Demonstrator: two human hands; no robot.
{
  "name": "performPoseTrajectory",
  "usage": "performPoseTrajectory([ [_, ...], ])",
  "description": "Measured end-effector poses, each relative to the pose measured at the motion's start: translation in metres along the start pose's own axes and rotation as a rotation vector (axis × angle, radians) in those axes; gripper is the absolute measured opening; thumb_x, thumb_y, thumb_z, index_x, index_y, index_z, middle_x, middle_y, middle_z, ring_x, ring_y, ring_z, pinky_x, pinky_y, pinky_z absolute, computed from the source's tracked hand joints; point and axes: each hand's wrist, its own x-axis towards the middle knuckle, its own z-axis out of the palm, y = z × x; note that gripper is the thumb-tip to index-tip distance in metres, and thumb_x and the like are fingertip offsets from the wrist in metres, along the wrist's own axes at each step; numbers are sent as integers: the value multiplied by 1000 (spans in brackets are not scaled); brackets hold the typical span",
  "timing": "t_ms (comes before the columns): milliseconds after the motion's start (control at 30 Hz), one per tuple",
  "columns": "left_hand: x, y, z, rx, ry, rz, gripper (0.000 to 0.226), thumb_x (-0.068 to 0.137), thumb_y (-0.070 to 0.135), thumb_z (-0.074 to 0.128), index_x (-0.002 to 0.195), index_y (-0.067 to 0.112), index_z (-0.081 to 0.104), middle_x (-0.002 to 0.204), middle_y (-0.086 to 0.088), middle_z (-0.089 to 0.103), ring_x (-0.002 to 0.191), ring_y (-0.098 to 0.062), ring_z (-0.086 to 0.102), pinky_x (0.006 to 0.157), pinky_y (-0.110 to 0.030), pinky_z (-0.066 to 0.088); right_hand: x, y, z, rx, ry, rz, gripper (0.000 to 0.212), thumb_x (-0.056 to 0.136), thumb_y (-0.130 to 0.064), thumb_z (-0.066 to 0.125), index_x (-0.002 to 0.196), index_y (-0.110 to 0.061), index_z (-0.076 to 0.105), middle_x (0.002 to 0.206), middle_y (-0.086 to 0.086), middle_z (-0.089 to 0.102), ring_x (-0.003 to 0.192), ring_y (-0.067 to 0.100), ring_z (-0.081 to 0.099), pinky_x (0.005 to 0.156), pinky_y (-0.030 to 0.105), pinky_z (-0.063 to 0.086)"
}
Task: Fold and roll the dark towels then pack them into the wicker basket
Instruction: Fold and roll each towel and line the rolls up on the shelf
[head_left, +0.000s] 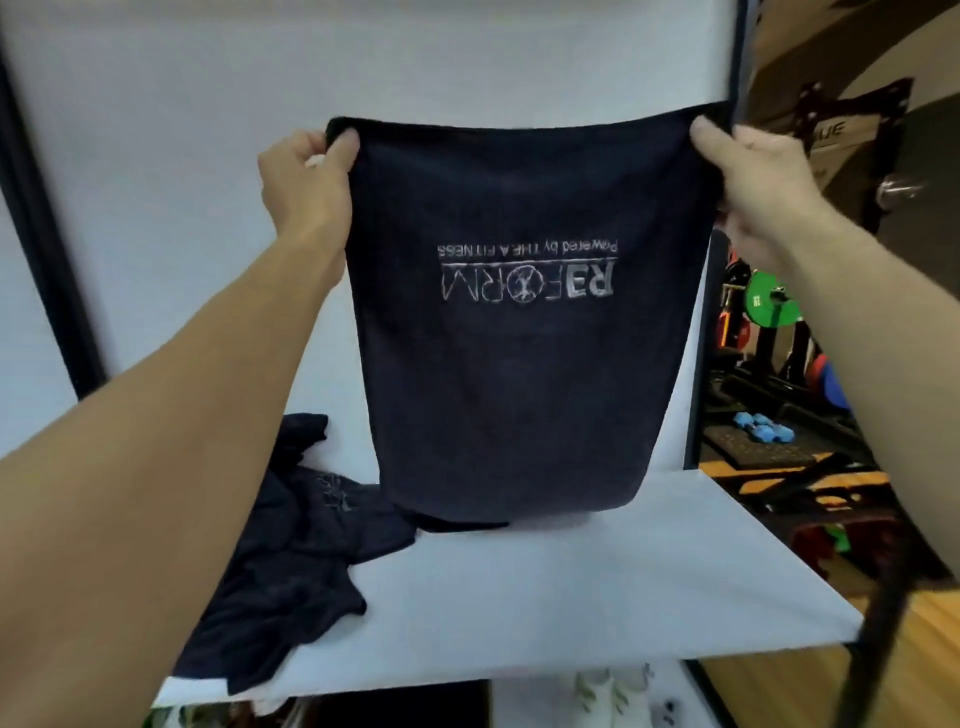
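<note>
A dark towel (509, 374) with an upside-down grey logo hangs in the air in front of me, stretched flat. My left hand (306, 182) pinches its top left corner and my right hand (753, 176) pinches its top right corner. The towel's lower edge hangs just above the white table (571, 597). More dark towels (291, 561) lie crumpled in a heap on the table's left side. No wicker basket is in view.
A white backdrop stands behind the table. To the right are gym weights, a green plate (769, 306) and blue dumbbells (758, 423) on the floor. A dark strap (878, 618) hangs at the table's right front corner. Shoes show below the front edge.
</note>
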Motion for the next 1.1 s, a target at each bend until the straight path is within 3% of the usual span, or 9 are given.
performPoseTrajectory([
  [200,-94,-103,-36,160,-88,-369,12,86,28,71,85,16,68,89,-2,68,75,-14,61,64,-26,48,-83,99,-20,-165,-9,300,12,93,-26,64,94,-17,72,92,-2,74,76,9,67,61,23,50],
  [300,-142,-159,-49,275,-156,-551,20,88,21,69,71,12,62,75,-5,63,68,-18,57,62,-28,46,-118,162,-32,-248,-7,463,14,93,-19,65,97,-8,72,86,3,72,71,13,65,50,17,48],
  [500,-179,-265,-54,513,-205,-905,23,74,18,75,81,-2,64,89,-18,69,79,-32,68,71,-51,60,-144,271,-42,-431,-148,735,18,95,-24,61,96,-10,72,95,6,74,84,19,68,67,27,51],
  [667,-131,-315,-15,599,-226,-809,25,80,17,73,67,5,55,71,-11,59,66,-26,56,54,-29,44,-80,322,-31,-442,-152,704,17,92,-23,64,91,-10,74,92,6,73,85,19,68,69,27,53],
  [767,-105,-340,6,630,-206,-734,25,86,26,68,72,11,54,70,-10,52,66,-21,50,58,-29,41,-41,354,-23,-438,-109,655,15,92,-24,63,91,-12,72,94,4,72,89,22,67,77,33,56],
  [867,-115,-360,8,653,-333,-949,37,95,44,54,82,10,54,78,-9,56,72,-23,55,57,-28,44,-39,392,-21,-498,-155,715,21,91,-23,64,108,-11,66,103,5,65,84,22,63,67,30,51],
  [933,-133,-366,0,655,-409,-1092,41,94,51,51,88,10,55,79,-8,57,68,-20,55,55,-27,42,-56,410,-23,-619,-241,791,39,89,-26,66,124,-10,59,120,8,60,102,24,61,80,33,52],
  [1000,-147,-368,-10,711,-410,-1015,38,91,49,55,86,12,55,73,-5,53,61,-18,50,52,-26,38,-73,415,-28,-738,-275,748,45,88,-28,67,128,-11,57,132,6,56,120,25,54,96,34,44],
  [1100,-164,-351,-27,840,-465,-802,34,91,46,58,82,13,52,74,-6,53,64,-20,48,58,-28,39,-91,397,-33,-756,-271,720,46,88,-31,66,130,-15,56,131,5,58,119,25,55,99,34,44],
])
